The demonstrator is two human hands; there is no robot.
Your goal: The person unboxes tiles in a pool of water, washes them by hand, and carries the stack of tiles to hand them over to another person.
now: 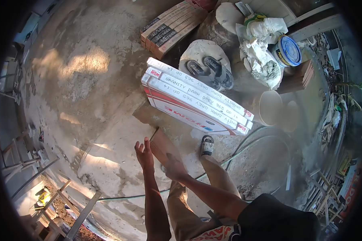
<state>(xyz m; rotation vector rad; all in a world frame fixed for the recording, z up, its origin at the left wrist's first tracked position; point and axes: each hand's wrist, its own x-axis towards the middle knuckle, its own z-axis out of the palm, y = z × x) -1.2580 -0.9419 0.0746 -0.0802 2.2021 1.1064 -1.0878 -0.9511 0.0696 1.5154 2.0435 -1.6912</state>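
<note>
A brown flat piece [163, 145], perhaps cardboard or a tile, stretches out in front of my legs. My right hand [175, 170], somewhat blurred, grips its near end. To the left of the piece's far end is my left hand [144, 152], with its fingers apart and nothing in it. Just beyond stand white boxes [197, 98] side by side on edge, printed "GRANITY DARK GREY". The front one has a red and white face. Neither hand touches them.
Black sandals [209, 68] lie behind the boxes. Brown cartons [171, 30] are stacked farther back. A blue-lidded bucket [287, 51], white sacks [263, 60] and a pale round container [270, 107] stand at the right. A green hose [249, 146] crosses the wet floor. Metal frames [82, 215] stand lower left.
</note>
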